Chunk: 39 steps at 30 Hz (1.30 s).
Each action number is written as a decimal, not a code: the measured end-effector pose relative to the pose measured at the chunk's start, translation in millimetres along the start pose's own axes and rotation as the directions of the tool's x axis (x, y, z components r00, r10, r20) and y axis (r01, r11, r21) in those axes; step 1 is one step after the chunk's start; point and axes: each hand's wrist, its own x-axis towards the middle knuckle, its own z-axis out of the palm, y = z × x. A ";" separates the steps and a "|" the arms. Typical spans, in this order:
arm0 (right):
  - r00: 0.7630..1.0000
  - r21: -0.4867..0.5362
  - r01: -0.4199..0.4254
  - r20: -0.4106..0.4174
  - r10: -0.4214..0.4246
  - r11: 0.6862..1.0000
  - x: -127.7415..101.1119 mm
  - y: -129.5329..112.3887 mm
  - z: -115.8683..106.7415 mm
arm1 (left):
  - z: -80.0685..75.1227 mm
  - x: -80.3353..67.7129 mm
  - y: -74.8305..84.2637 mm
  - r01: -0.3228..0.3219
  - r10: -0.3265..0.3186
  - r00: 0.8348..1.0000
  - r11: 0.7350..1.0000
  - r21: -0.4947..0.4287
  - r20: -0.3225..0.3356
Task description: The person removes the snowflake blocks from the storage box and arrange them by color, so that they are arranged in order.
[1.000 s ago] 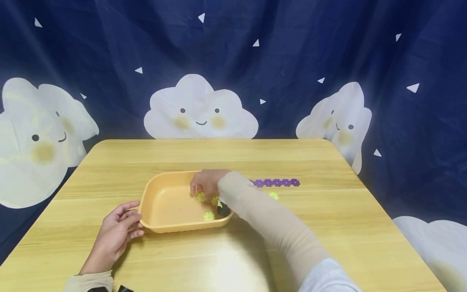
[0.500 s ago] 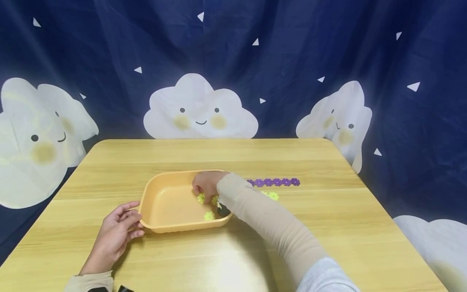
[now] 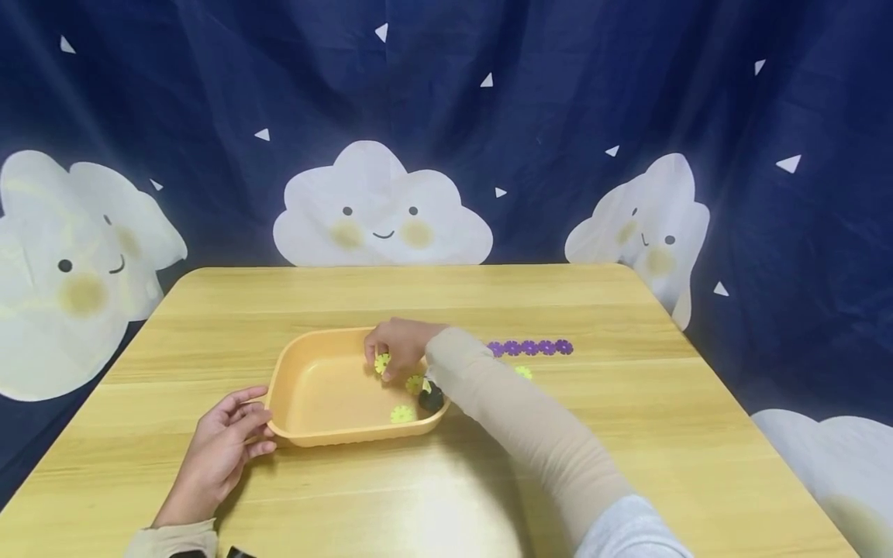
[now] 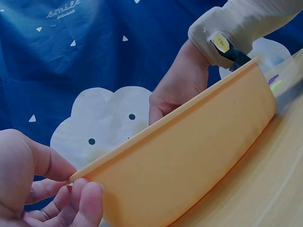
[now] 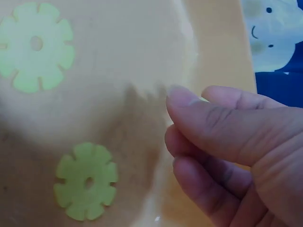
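Observation:
An orange plastic tray [image 3: 335, 395] sits on the table. My left hand [image 3: 222, 453] pinches its left rim, thumb on one side and fingers on the other in the left wrist view. Over the tray's far right part, my right hand [image 3: 401, 345] pinches a yellow-green notched flower disc [image 3: 381, 363] between thumb and fingertips; the right wrist view shows just a sliver of it. Two more such discs lie on the tray floor, a nearer flower disc [image 3: 402, 414] and a farther flower disc [image 3: 415, 384]. The right wrist wears a dark strap device [image 3: 430, 397].
Right of the tray, a row of several purple flower discs [image 3: 530, 348] lies on the wooden table [image 3: 628, 434], partly hidden by the right sleeve. A yellow-green flower disc [image 3: 523, 373] lies just in front of that row. A blue cloud-print curtain [image 3: 446, 93] hangs behind.
My right hand, low in the tray before, now lifts slightly with a flower disc in its fingertips. The left hand stays on the rim.

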 end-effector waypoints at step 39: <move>0.963 0.236 0.085 -0.270 -0.019 0.968 -90.4 56.5 -24.9 | -1.1 -0.7 1.4 -0.006 0.006 1.000 1.000 -0.026 0.013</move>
